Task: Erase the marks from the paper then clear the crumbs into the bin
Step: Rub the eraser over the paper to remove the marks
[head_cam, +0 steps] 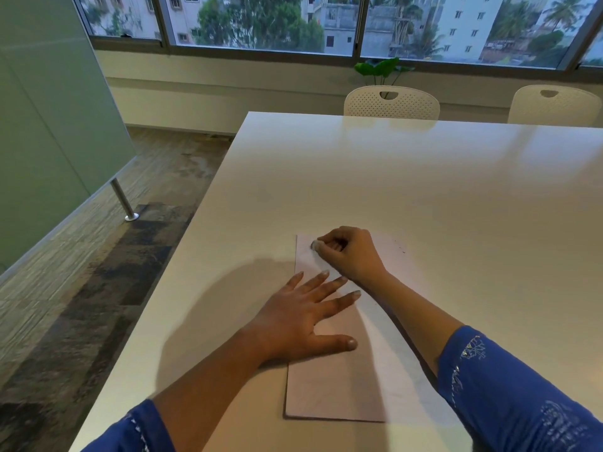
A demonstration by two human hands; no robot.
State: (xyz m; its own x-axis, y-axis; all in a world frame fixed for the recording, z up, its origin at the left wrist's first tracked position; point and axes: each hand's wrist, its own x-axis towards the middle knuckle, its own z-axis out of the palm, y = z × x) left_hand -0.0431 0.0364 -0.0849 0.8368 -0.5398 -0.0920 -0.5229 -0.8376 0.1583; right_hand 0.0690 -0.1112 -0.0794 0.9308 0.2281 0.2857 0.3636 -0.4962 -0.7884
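past our blue sleeves (509,386), left hand (293,324) spreads flat, pinning the likely flimsy, slippery paper (332,393); right hand (349,252) pinches the eraser (315,245).

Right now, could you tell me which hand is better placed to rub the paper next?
Right: the right hand pinches the eraser at the far end of the paper, while the left hand lies flat on it.

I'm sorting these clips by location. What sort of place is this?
Probably an office meeting room: a large white table, two white perforated plastic chairs pushed in at its far side, and a frosted green glass partition standing on a metal post along the left.
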